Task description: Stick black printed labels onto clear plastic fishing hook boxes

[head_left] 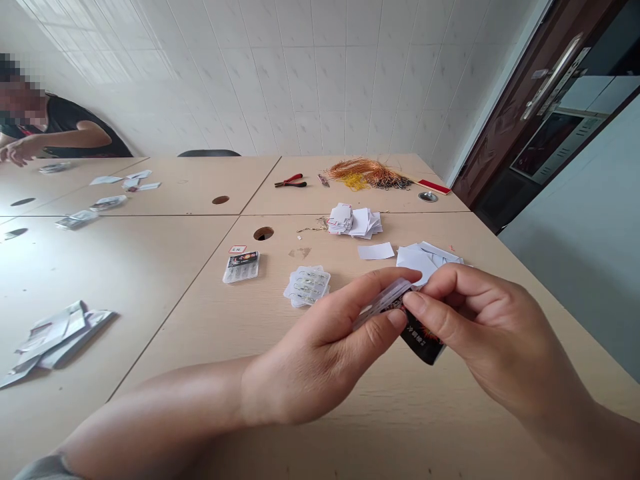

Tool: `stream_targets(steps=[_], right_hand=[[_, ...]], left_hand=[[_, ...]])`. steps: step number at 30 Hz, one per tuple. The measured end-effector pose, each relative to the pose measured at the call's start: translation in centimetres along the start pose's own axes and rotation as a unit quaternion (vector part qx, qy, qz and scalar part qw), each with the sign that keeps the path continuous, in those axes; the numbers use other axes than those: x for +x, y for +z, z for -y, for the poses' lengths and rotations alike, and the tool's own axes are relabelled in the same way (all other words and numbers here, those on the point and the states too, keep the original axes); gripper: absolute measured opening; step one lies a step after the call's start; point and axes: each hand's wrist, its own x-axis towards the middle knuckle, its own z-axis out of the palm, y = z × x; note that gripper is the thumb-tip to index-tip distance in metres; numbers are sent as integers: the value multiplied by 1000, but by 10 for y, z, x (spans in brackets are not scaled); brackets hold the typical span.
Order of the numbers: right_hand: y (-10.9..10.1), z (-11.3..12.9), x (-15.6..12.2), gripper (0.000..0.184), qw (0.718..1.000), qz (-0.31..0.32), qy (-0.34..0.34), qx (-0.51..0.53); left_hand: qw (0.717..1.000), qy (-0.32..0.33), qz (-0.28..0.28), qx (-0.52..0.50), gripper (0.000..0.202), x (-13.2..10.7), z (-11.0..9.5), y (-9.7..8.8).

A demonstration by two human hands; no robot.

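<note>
Pale tabletop (165, 293) fills the lower view, and nearest over it a small plastic pack (385, 301) backed by a black printed card (423, 341) is held up between the hands, clear of the surface. The pack is judged to be light and thin, fairly stiff at the card but slippery along its clear face, and best taken by its edges, where it is less likely to be bent. The left hand (320, 347) is closed to a pinch, with its thumb pressed on the clear side. The right hand (480, 327) is curled likewise, its fingertips (414, 301) laid against the pack's upper edge. Neither hand is released. Just beyond lies a stack of clear hook trays (307, 287), with a similar pack (241, 268) lying flat to its left. White paper scraps (425, 260) are seen past the right hand, a loose white slip (376, 251) beside them. Farther on, a pile of white cards (353, 221) is set near a round hole (263, 233). At the far end, red-handled pliers (290, 180) and a tangle of copper wire (367, 173) are placed. To the left, crumpled packets (53, 340) are spread, and a co-worker's hand (17, 152) is seen well apart.
</note>
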Motion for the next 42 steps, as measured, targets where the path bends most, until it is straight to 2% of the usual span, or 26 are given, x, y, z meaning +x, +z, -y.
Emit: stream_targets(steps=[18, 29, 42], right_hand=[[2, 6, 3, 31, 1000, -4, -1, -26], [1, 8, 3, 30, 999, 4, -8, -35], [1, 2, 3, 32, 1000, -5, -15, -22]], left_hand=[[1000, -6, 3, -18, 28, 1, 0, 0], [1000, -15, 3, 7, 27, 1, -4, 0], [1000, -15, 7, 11, 25, 2, -2, 0]])
